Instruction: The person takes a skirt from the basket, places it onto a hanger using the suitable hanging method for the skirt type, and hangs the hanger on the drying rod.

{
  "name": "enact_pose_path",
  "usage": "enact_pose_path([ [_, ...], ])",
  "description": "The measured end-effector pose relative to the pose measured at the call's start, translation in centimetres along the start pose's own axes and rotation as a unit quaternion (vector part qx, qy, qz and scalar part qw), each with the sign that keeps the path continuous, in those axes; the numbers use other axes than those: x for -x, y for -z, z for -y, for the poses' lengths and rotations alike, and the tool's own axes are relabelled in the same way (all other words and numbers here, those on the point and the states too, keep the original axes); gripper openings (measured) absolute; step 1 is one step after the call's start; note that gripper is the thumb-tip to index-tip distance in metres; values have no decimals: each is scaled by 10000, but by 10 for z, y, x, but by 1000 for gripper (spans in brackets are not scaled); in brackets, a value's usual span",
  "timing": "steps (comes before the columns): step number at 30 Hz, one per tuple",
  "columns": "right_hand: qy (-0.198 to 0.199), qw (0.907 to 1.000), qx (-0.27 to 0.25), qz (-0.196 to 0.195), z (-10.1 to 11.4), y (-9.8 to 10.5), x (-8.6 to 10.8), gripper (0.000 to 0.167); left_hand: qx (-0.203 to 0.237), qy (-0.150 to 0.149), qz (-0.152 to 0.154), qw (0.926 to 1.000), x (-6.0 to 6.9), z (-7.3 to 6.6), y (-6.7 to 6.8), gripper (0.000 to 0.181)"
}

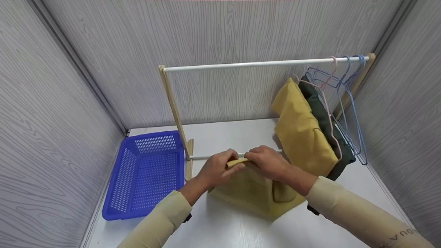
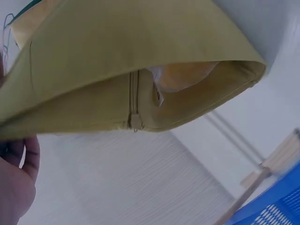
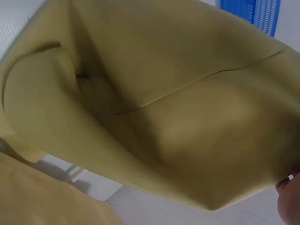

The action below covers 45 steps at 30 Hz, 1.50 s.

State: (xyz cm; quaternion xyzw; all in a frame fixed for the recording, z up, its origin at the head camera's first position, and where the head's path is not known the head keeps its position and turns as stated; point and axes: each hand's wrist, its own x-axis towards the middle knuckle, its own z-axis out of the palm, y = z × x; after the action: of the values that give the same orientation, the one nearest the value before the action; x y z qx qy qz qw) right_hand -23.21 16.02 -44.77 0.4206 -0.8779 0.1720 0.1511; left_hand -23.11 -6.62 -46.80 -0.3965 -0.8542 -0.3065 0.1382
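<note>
A mustard-yellow garment [image 1: 244, 194] hangs from both hands above the white surface, in front of the rack. The left hand [image 1: 216, 168] pinches its top edge between thumb and fingers. Close beside it, the right hand [image 1: 268, 161] grips the same edge, fingers folded over it. In the left wrist view, the garment's wide opening [image 2: 197, 101] shows an inside zip [image 2: 134, 103] and a white label [image 2: 158, 89]. Folds and a long seam [image 3: 187, 89] fill the right wrist view. Whether it is a skirt or trousers I cannot tell.
Behind stands a clothes rack with a white rail [image 1: 248, 64]. On its right hang a yellow garment [image 1: 299, 127], a dark green garment [image 1: 315, 103], a pink hanger [image 1: 325, 96] and blue hangers [image 1: 353, 100]. A blue plastic basket [image 1: 119, 179] sits at the left.
</note>
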Motion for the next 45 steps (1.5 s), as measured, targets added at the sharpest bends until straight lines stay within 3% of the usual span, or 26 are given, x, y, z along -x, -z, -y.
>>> enact_pose_path([
  [3, -159, 9986, -193, -459, -5, 4, 3, 4, 134, 450, -250, 9986, 12, 7, -13, 27],
  [5, -263, 9972, -289, -642, -6, 6, 5, 7, -221, 476, -462, 9976, 18, 10, -22, 21],
  [8, -384, 9970, -342, -576, -5, 11, 3, 13, -935, 194, -869, 9916, 18, 9, -30, 12],
  [12, 7, 9980, 2, -631, 1, 20, -6, 18, -1342, -360, -1255, 9823, 8, 3, -28, 29],
  [16, 437, 9876, 331, -1469, 2, 27, -14, 10, -1313, -529, -1383, 9802, 1, -1, -29, 50],
  [20, 354, 9698, 48, -2412, -2, 33, -18, 6, -1502, -551, -1468, 9761, 7, 6, -36, 53],
  [24, 218, 9614, -55, -2742, -10, 42, -17, 11, -1723, -753, -1527, 9702, 13, 13, -29, 51],
  [29, 405, 9698, -42, -2404, -16, 58, -17, 32, -2078, -1256, -1143, 9633, -1, 13, 1, 52],
  [33, 846, 9791, 713, -1706, -13, 70, -23, 47, -2116, -1526, -534, 9639, -18, 7, 27, 50],
  [35, 1103, 9765, 1380, -1233, -11, 72, -26, 49, -2033, -1544, -248, 9666, -27, 3, 37, 47],
  [38, 1310, 9645, 2165, -758, -10, 72, -27, 52, -1803, -1449, 198, 9727, -37, -3, 49, 39],
  [42, 1298, 9480, 2659, -1171, -17, 73, -23, 53, -1309, -906, 800, 9840, -38, -6, 58, 32],
  [45, 1150, 9396, 2728, -1721, -27, 79, -20, 52, -1223, -527, 997, 9861, -28, 1, 61, 27],
])
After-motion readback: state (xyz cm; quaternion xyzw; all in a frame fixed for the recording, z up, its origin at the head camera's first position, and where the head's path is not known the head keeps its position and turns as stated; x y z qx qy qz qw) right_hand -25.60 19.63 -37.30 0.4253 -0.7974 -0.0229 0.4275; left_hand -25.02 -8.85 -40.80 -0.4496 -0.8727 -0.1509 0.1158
